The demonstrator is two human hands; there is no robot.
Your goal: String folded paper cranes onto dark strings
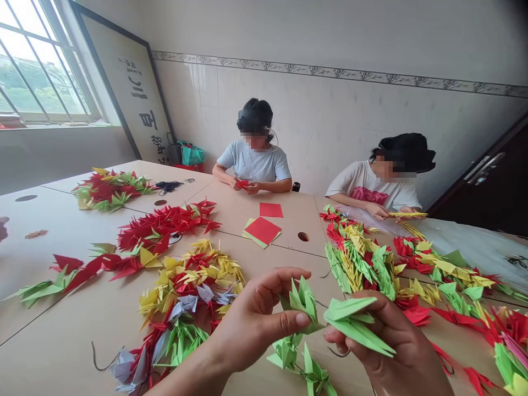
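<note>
Head view: left grip [256,324] pinching a green folded-paper crane [303,300], right grip [383,346] clenched on a second green crane [355,324], both raised so lower green cranes [297,363] trail toward the tan counter [223,206]. Farther out, heaped red-and-yellow paper crane strings [190,280].

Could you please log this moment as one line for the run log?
left hand: green origami crane | right hand: second green origami crane

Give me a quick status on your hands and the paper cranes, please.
Left hand pinching green crane. Right hand gripping second green crane. More green cranes directly below.
</note>
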